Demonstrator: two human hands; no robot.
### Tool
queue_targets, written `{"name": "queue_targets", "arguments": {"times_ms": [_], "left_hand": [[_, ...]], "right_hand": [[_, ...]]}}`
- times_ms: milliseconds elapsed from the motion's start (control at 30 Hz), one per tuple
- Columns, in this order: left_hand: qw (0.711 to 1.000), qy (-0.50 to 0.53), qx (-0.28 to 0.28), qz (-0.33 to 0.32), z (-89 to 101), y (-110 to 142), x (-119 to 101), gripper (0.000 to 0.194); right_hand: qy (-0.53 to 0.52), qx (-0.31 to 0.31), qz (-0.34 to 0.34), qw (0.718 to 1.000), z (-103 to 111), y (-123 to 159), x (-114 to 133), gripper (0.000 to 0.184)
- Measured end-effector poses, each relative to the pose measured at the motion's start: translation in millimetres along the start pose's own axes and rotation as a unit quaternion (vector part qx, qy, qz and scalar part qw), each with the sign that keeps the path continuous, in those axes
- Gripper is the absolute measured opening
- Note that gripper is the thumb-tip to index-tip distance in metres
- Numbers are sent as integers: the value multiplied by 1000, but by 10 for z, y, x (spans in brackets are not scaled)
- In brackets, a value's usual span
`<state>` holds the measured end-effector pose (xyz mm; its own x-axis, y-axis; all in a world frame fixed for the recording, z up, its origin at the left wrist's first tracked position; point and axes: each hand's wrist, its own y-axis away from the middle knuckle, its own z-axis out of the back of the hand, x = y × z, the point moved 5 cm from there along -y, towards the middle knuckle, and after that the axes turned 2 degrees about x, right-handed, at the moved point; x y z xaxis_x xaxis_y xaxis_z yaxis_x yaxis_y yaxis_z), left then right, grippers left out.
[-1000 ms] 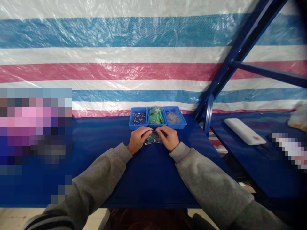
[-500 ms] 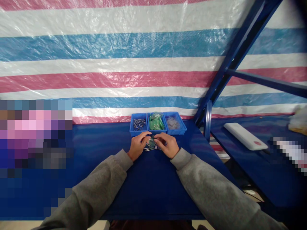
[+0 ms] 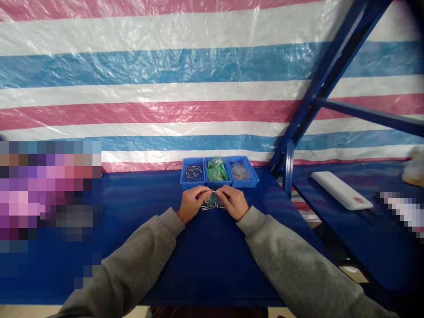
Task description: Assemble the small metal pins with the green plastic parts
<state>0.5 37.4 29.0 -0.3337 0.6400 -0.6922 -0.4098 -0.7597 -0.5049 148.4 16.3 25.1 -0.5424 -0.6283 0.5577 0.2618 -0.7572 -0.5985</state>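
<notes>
Low in the middle of the frame, the person's left hand (image 3: 192, 204) and right hand (image 3: 235, 202) come in from grey sleeves (image 3: 132, 260) and curl toward each other, fingers closed around a small cluster of metal pins and green plastic (image 3: 212, 201), which they seem to grip between them on a dark blue table (image 3: 142, 194). Some pin ends poke out past the fingers, and the hands hide much of the cluster. Just beyond the hands, a row of three joined blue bins (image 3: 187, 183) sits on the table: short metal pins (image 3: 192, 173) fill the left one, green packets (image 3: 217, 170) the middle, and clear plastic bags (image 3: 240, 172) the right. A striped tarp (image 3: 212, 75) hangs behind, crossed at upper right by a blue steel frame (image 3: 308, 106). Farther right, a white flat board (image 3: 341, 190) lies on a lower blue shelf (image 3: 331, 238), with a pale bag (image 3: 414, 170) at the edge of the frame.
</notes>
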Motion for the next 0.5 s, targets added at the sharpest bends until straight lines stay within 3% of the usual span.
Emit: {"name": "queue_targets", "arguments": {"times_ms": [133,333,433,500], "left_hand": [[995,-77,-57,-25,98,-18,-51,22],[955,-185,-213,-88,507,-208,-223,14],[950,-262,-161,-60,537,-367,-238,14],[945,-304,-120,-26,495,-417,-202,36]], "right_hand": [[18,3,-11,1000,-7,2,-27,33],[32,-19,-22,999,17,1,-70,27],[37,-10,-23,999,2,7,-79,26],[38,-3,-22,999,-8,11,-80,26]]}}
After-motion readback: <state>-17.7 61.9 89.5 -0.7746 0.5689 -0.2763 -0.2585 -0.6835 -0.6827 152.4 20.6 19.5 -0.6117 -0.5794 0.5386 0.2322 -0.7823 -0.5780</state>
